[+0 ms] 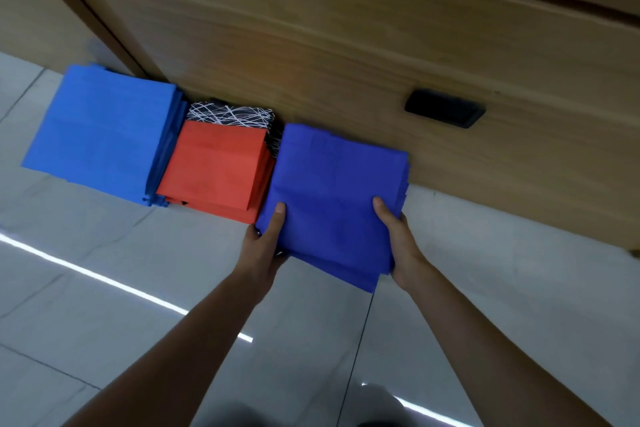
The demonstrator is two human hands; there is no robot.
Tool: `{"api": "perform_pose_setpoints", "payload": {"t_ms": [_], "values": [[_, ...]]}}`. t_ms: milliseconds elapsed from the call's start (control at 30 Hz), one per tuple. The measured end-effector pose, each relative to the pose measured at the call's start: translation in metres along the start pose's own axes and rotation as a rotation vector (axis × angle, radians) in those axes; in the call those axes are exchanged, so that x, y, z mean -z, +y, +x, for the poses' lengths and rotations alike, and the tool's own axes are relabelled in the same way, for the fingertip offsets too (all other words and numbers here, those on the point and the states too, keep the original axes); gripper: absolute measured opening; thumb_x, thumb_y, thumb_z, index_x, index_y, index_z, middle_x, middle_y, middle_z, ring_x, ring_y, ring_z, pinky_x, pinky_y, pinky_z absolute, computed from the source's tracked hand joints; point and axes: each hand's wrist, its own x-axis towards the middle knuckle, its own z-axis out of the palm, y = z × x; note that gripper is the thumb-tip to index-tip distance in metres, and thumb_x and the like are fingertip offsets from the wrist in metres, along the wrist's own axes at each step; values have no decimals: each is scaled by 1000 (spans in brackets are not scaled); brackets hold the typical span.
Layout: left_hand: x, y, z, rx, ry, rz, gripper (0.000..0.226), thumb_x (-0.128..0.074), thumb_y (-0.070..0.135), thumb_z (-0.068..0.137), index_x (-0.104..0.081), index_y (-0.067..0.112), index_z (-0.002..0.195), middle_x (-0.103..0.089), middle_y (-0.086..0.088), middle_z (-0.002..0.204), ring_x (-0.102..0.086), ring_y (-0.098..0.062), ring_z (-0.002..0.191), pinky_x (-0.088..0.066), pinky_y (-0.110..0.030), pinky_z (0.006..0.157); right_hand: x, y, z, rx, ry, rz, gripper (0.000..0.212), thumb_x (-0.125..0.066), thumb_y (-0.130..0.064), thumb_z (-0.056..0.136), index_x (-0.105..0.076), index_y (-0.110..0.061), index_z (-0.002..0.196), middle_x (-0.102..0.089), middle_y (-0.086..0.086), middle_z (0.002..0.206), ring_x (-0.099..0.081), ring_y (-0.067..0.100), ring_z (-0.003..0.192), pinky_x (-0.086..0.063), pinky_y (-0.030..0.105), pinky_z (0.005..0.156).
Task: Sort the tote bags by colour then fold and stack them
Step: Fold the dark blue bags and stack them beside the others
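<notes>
Thumbs lie on top as my left grip [263,246] and right grip [398,246] pinch the near corners of the dark blue tote bag pile [336,191], so no bag slips. It sits on the floor [104,288], touching the red pile [218,166].

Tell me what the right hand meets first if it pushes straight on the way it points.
Likely the wooden cabinet front: the right hand grips the dark blue bag stack, whose far edge lies close to that panel; the gap is unclear.
</notes>
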Motion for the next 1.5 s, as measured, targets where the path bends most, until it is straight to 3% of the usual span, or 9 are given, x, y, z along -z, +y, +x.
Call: {"api": "perform_pose_setpoints", "payload": {"t_ms": [300, 500, 667, 800, 900, 1067, 1200, 1367, 1500], "values": [[-26, -7, -36, 262, 104, -28, 58, -66, 55, 72, -40, 20, 111, -40, -11, 122, -52, -36, 101, -48, -54, 89, 22, 14, -37, 15, 103, 29, 88, -45, -78, 74, -21, -38, 148, -29, -16, 150, -25, 18, 141, -14, 56, 114], [-68, -28, -44, 219, -59, -200, 45, -73, 33, 78, -54, 21, 117, -60, -8, 123, -63, -34, 101, -52, -59, 80, 5, 28, -51, 80, -32, 103, 58, -20, -62, 94, -56, -29, 126, -67, -9, 117, -64, 11, 106, -51, 37, 91], [-84, -34, -35, 230, 62, -321, 45, -73, 17, 79, -54, 13, 120, -59, -10, 123, -59, -35, 105, -53, -59, 77, 6, 30, -44, 143, -100, -11, 62, -20, -64, 92, -51, -29, 133, -64, -3, 125, -61, 15, 112, -49, 38, 96], [-82, -37, -39, 226, 3, -368, 36, -68, 14, 82, -57, 15, 117, -62, -12, 122, -61, -34, 107, -50, -59, 85, 17, 27, -48, 178, -165, -205, 57, -21, -60, 94, -35, -33, 142, -48, -13, 140, -53, -10, 112, -44, 12, 90], [-81, -27, -44, 271, 20, -239, 35, -71, 27, 81, -55, 20, 111, -61, -8, 115, -60, -33, 103, -52, -57, 79, 14, -1, -51, 262, 43, -184, 60, -32, -50, 97, -15, -25, 150, -26, -17, 146, -35, -15, 121, -25, 6, 93], [-52, -13, -45, 186, 87, -43, 60, -70, 47, 74, -46, 26, 125, -48, -4, 130, -53, -35, 109, -54, -45, 73, -9, -27, -47, 893, 420, -829, 63, -48, -42, 94, -31, -7, 144, -29, 10, 151, -29, 24, 137, -26, 37, 113], [-27, -7, -36, 115, 225, -34, 79, -72, 34, 78, -27, 16, 139, -38, -6, 140, -46, -37, 121, -50, -52, 86, -49, -27, -42, 1274, 341, -1301, 46, -40, -39, 94, -55, -10, 126, -41, 14, 145, -34, 34, 133, -24, 55, 111], [-12, 3, -26, 42, 133, -17, 74, -70, 29, 82, -27, 28, 141, -45, -2, 136, -53, -35, 114, -52, -50, 86, -65, -13, -15, 787, 299, -1672, 59, -22, -59, 96, -13, -36, 150, 5, 3, 160, 4, 40, 144, 1, 59, 112], [-11, 2, -13, 37, 28, -181, 51, -64, 5, 83, -48, 7, 131, -59, -13, 126, -64, -28, 100, -58, -43, 71, -53, 2, 2, 709, 264, -1754, 61, -18, -60, 95, 0, -39, 150, 5, 2, 160, 11, 38, 144, 5, 59, 112]]}}
